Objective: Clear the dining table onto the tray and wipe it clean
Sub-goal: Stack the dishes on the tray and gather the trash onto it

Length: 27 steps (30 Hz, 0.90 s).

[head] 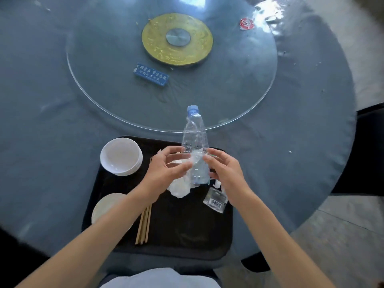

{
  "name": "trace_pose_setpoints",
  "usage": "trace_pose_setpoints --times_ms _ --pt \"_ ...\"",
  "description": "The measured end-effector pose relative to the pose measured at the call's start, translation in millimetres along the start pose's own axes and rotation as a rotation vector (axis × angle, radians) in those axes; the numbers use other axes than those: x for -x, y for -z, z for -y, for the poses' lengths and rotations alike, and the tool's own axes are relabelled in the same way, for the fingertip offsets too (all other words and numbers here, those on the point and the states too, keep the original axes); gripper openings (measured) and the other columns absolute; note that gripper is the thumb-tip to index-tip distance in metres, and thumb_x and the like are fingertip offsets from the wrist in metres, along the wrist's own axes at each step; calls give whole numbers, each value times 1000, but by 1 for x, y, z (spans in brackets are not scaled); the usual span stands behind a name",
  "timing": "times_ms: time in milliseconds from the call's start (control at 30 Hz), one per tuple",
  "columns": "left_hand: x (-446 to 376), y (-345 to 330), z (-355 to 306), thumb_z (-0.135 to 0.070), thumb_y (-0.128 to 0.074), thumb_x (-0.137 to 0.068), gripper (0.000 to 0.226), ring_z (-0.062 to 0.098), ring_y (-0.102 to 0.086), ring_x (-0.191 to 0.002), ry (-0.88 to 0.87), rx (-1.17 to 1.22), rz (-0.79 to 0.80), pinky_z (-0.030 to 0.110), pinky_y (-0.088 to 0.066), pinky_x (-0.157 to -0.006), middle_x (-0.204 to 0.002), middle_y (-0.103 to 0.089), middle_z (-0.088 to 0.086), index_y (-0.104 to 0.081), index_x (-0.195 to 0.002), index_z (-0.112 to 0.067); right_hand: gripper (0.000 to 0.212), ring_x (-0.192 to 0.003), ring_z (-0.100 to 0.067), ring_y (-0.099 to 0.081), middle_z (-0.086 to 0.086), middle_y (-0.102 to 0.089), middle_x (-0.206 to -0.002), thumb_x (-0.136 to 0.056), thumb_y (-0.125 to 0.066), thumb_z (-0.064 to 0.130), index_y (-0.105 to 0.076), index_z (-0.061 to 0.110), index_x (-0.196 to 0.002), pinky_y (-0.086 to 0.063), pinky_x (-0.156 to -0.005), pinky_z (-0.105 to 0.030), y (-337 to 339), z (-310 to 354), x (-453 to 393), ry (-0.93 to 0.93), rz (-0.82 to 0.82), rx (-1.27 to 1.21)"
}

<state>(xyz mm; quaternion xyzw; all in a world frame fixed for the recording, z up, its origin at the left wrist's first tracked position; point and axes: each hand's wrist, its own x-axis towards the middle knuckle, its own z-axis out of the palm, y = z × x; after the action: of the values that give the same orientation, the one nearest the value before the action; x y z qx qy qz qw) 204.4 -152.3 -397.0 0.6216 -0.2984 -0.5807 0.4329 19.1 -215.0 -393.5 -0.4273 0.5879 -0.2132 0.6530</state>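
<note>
A clear plastic water bottle (195, 142) with a blue cap stands upright over the black tray (187, 229) at the table's near edge. My left hand (166, 169) and my right hand (224, 171) flank its lower half, curved fingertips on either side of it, holding it between them. On the tray lie stacked white bowls (120, 156), a white plate (108, 206), wooden chopsticks (144, 223), crumpled tissue (178, 188) and a clear wrapper with a barcode (216, 200).
The round table with a grey cloth (291, 125) carries a glass turntable (239, 80) on a gold hub (176, 38). A blue sign block (150, 74) and a red-and-white wrapper (246, 23) lie on the glass. Small crumbs dot the cloth at right.
</note>
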Motion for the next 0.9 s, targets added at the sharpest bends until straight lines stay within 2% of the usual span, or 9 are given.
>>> trace_pose_setpoints --times_ms 67,133,267,367,500,667,733,800,900 --pt "27 0 28 -22 -84 -82 46 15 -72 -104 25 -62 -6 37 -61 -86 -118 -71 -3 -62 -122 -24 29 -95 -2 -73 6 -78 -108 -97 -72 21 -68 22 -125 -57 -76 -19 -4 -22 26 -20 8 14" --pt "54 0 57 -23 -84 -82 40 16 -71 -103 65 -63 -25 36 -61 -84 -113 -71 -1 -64 -117 -24 29 -95 -3 -74 4 -78 -109 -96 -73 17 -68 21 -125 -55 -73 -17 -7 -49 48 -32 4 64" --pt "97 -2 104 -16 -75 -91 14 23 -72 -100 222 80 -73 35 -62 -83 -103 -75 11 -72 -104 -14 31 -103 -12 -73 1 -77 -111 -94 -76 19 -71 28 -123 -58 -89 -27 -12 -103 80 -59 -23 212" --pt "116 -4 130 -14 -70 -94 13 18 -73 -90 293 95 -78 28 -61 -81 -100 -75 12 -72 -106 -9 38 -104 -8 -72 5 -76 -112 -92 -75 25 -70 27 -129 -56 -102 -39 -20 -132 93 -72 -50 365" --pt "127 -12 156 -17 -69 -96 17 22 -73 -93 375 78 -100 32 -62 -83 -101 -73 12 -69 -110 -8 45 -111 -9 -66 4 -74 -122 -95 -72 25 -65 17 -139 -52 -105 -35 -33 -144 101 -49 -106 542" --pt "120 -19 173 -21 -71 -94 19 21 -74 -94 408 48 -148 36 -62 -85 -101 -74 9 -69 -110 -11 30 -105 -28 -69 -11 -76 -110 -95 -67 26 -71 4 -116 -55 -96 -46 -40 -146 91 4 -147 695" --pt "114 -21 176 -22 -71 -94 20 19 -74 -93 400 34 -168 35 -62 -85 -99 -74 7 -69 -111 -11 19 -98 -23 -69 -5 -77 -103 -96 -67 26 -74 11 -106 -55 -89 -42 -38 -149 84 27 -144 702" --pt "109 -22 178 -23 -72 -94 22 17 -74 -93 388 9 -167 34 -62 -85 -99 -75 5 -70 -112 -11 22 -100 -17 -68 1 -76 -107 -97 -66 25 -76 20 -115 -53 -91 -36 -37 -151 79 46 -140 676" --pt "108 -21 179 -24 -70 -95 27 17 -73 -95 388 -3 -140 32 -62 -85 -103 -75 5 -69 -118 -9 39 -114 -14 -66 3 -74 -124 -97 -66 26 -68 18 -135 -51 -103 -33 -35 -158 76 43 -135 651"
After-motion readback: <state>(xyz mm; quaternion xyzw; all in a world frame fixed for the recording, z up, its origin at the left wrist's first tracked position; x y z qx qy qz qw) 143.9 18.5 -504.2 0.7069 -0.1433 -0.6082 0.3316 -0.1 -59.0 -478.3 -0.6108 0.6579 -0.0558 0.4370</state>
